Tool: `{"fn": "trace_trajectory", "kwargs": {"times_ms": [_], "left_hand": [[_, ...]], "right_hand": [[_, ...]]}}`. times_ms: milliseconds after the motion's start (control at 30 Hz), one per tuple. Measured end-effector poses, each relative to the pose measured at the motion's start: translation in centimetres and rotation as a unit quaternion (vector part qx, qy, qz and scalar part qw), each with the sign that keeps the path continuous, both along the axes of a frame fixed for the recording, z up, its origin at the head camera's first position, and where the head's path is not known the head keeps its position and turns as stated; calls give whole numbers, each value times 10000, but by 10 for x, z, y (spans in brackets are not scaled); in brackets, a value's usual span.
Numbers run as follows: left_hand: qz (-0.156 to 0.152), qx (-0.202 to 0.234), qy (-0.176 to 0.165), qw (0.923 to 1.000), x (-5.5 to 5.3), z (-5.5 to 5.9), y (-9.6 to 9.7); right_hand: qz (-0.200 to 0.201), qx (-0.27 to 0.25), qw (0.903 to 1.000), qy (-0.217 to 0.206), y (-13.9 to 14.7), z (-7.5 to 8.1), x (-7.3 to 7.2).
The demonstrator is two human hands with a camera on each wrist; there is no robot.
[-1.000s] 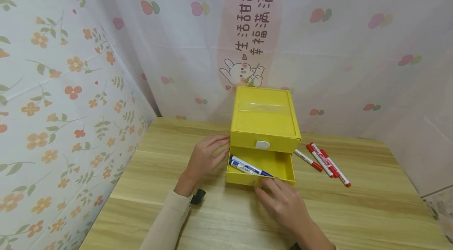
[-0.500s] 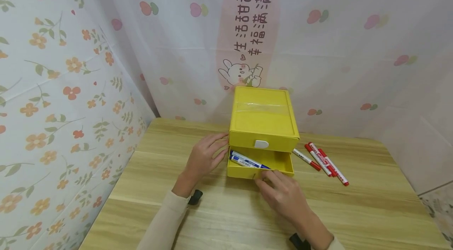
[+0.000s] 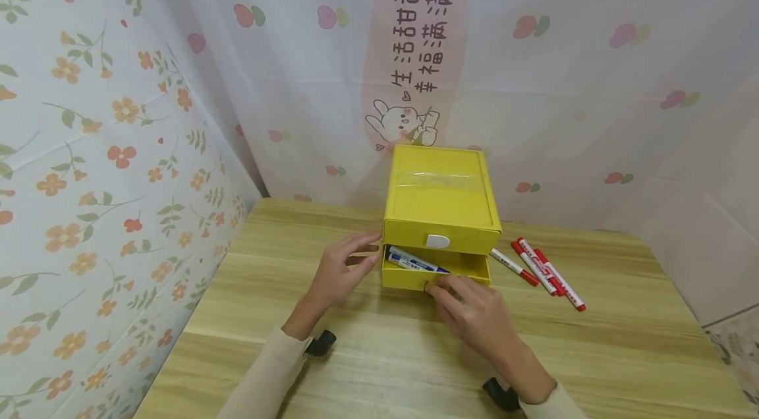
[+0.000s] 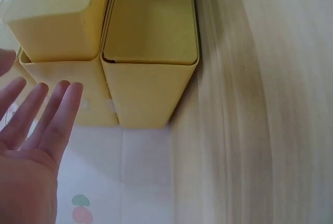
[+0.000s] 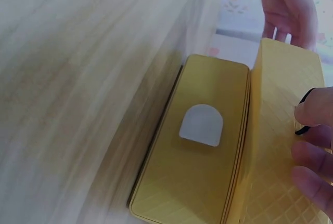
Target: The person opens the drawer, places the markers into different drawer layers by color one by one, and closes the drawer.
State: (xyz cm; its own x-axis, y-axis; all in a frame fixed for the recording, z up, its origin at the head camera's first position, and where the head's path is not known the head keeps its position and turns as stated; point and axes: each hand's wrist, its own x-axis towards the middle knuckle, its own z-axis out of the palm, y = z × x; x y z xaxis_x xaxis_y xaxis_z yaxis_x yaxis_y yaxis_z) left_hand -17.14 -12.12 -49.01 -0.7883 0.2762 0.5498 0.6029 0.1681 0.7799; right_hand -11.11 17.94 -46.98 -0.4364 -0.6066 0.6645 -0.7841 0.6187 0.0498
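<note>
A yellow drawer box (image 3: 441, 192) stands on the table. Its middle drawer (image 3: 403, 279) is partly pulled out, with blue-capped markers (image 3: 412, 261) lying inside. My right hand (image 3: 477, 310) is at that drawer's front, thumb and curled fingers on a small black loop (image 5: 303, 114). Beside the box's left side, my left hand (image 3: 339, 271) has extended fingers and holds nothing. In the left wrist view its fingers (image 4: 62, 112) are near the yellow side wall. The closed bottom drawer (image 5: 208, 83), with a white tab (image 5: 202, 124), shows in the right wrist view.
Several red-capped markers (image 3: 536, 266) lie on the wooden table (image 3: 617, 340) to the right of the box. A printed curtain (image 3: 308, 109) hangs close behind the box, and a flowered one (image 3: 107, 195) along the left.
The middle drawer has slid inward, my right hand moving forward with it. My left hand has come slightly away from the box's side. The red-capped markers stay in place.
</note>
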Motion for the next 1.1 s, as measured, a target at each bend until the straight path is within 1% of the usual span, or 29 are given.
{"fn": "trace_trajectory", "kwargs": {"times_ms": [33, 133, 267, 433, 600, 733, 1000, 1100], "left_hand": [[2, -16, -91, 10000, 1, 0, -1], [-39, -3, -212, 9998, 3, -1, -1], [-139, 27, -179, 9997, 3, -3, 1], [-253, 45, -259, 9993, 5, 0, 3], [-152, 0, -185, 9997, 4, 2, 4], [-38, -66, -104, 9999, 2, 1, 5], [100, -136, -91, 9998, 1, 0, 6], [77, -52, -142, 9999, 1, 1, 7]], "right_hand": [[5, -8, 10000, 2, 0, 1, -1], [50, -51, 10000, 21, -1, 2, -6], [67, -79, 9999, 29, -1, 1, -12], [47, -75, 10000, 22, 0, 0, -19], [2, -65, 10000, 21, 0, -1, -24], [-39, -65, 10000, -18, 0, -1, -28], [-199, -59, 9997, -121, 0, -1, -33], [-242, -97, 9996, -121, 0, -2, -34]]}}
